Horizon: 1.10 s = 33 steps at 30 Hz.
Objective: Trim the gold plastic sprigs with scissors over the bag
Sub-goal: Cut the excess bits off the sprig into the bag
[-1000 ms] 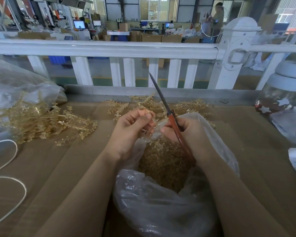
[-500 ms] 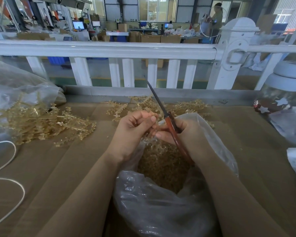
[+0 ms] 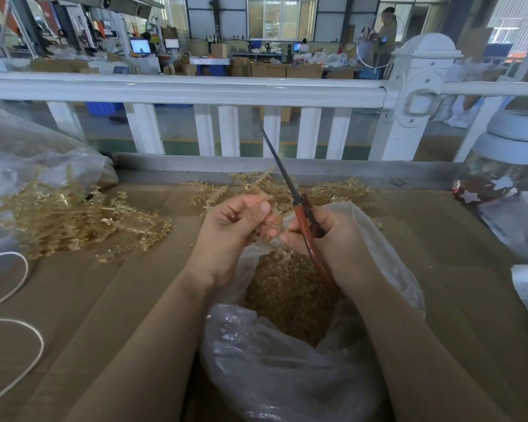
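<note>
Gold sprig [image 3: 272,210] held above the open mouth of the clear plastic bag [image 3: 287,376], between both hands; only a short pale length shows past the fingers. Left hand [image 3: 235,229] has fingers curled in, thumb and forefinger pinching the sprig. Right hand [image 3: 326,236] is wrapped round the red handles of the scissors [image 3: 299,205] — the dark blades point up and away toward the white railing [image 3: 180,92], closed as far as can be seen. Right-hand fingertips also reach in toward the sprig; whether they touch it cannot be told.

Bag sits at the near edge of the brown-covered table [image 3: 104,300], its belly filled with small gold trimmings [image 3: 287,293]. Both forearms run over its rim.

Untrimmed sprigs: one heap [image 3: 73,220] to the left, spilling from a second clear bag [image 3: 28,159]; another scatter [image 3: 333,190] just behind the hands, by the table's back edge.

White cord [image 3: 19,327] loops at far left. Jar with white lid [image 3: 506,166] at far right — star decorations on it.
</note>
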Tool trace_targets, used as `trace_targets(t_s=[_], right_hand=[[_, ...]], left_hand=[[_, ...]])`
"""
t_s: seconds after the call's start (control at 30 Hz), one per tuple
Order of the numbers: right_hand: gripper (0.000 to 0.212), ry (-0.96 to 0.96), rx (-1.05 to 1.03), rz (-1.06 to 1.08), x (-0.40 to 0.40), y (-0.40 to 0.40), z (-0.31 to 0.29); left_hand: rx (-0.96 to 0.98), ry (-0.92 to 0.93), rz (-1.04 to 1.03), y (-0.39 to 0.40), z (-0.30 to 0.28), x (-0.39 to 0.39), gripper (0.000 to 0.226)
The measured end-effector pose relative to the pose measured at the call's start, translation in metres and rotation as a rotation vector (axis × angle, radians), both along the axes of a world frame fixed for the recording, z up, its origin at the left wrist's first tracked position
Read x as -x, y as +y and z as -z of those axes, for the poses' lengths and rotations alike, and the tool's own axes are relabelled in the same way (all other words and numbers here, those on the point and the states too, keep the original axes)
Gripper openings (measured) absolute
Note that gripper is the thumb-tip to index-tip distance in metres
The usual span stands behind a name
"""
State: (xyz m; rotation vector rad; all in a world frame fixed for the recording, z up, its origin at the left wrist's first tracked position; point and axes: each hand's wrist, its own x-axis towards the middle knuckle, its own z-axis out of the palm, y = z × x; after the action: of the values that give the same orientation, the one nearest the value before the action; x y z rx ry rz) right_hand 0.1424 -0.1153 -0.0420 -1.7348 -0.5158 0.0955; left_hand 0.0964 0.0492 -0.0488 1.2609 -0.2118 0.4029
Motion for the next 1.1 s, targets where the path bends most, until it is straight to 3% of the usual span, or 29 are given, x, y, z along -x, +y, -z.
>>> trace_targets(t_s=[0.13,0.27,0.33,0.4,0.53,0.7,0.87,0.97,1.1], right_hand=[[0.016,-0.001,-0.054,-0.019,0.0,-0.001,0.0],[0.011,-0.014,-0.15,0.093,-0.001,-0.002,0.001],[0.013,-0.013,-0.193,0.174,-0.003,-0.003,0.003],[0.014,-0.031,-0.21,0.23,-0.005,-0.003,0.003],[0.016,-0.066,-0.224,0.27,-0.006,-0.002,0.005],[0.015,-0.089,-0.189,0.23,-0.005,0.0,0.006],[0.02,-0.155,-0.141,0.194,-0.003,-0.001,0.005],[0.042,-0.173,-0.104,0.198,0.0,0.0,0.004],[0.055,-0.237,0.015,0.202,0.001,-0.003,0.006]], left_hand=[[0.035,0.023,0.087,0.002,-0.001,0.003,0.029],[0.105,0.127,0.171,0.003,-0.003,0.005,0.082],[0.079,0.169,0.196,0.002,-0.002,0.005,0.091],[0.032,0.197,0.223,0.0,0.0,0.005,0.084],[-0.092,0.214,0.196,-0.006,0.009,0.004,0.043],[-0.054,0.22,0.109,-0.011,0.011,0.001,0.011],[0.059,0.211,-0.003,-0.002,0.004,0.001,0.008],[0.156,0.181,-0.111,0.002,-0.001,0.002,0.013],[0.199,0.16,-0.2,0.006,-0.002,0.002,0.017]])
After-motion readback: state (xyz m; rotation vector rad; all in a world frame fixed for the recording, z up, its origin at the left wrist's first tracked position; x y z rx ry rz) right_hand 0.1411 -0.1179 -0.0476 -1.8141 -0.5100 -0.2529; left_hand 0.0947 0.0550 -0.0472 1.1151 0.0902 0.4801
